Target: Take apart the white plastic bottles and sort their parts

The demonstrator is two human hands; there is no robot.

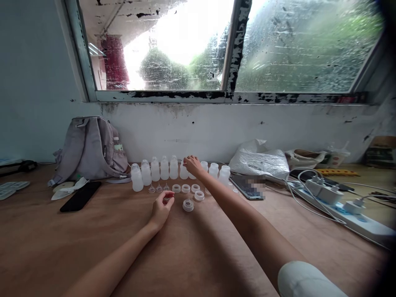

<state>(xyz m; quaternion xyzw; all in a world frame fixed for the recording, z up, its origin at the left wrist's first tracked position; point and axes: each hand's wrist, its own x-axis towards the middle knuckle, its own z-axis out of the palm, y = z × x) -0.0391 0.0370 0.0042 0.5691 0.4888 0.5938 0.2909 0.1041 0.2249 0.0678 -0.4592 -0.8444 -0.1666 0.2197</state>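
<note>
A row of frosted white baby bottles [155, 170] stands along the wall; those at the left have tops on, while those at the right, such as one bottle [224, 175], show open necks. My right hand [193, 165] reaches into the row, its fingers curled around the top of a bottle [183, 171]. Near the front of the row, my left hand [161, 209] is closed in a pinch; what it holds is too small to make out. Several clear nipples [159, 188] and white collar rings [185, 188] lie between hands and bottles. One ring with a nipple [188, 205] sits closer.
A grey backpack [88, 150] leans on the wall at left, with a black phone [81, 197] before it. To the right are another phone [247, 187], a silvery plastic bag [260, 160], and a power strip [343, 208] with chargers and loose cables.
</note>
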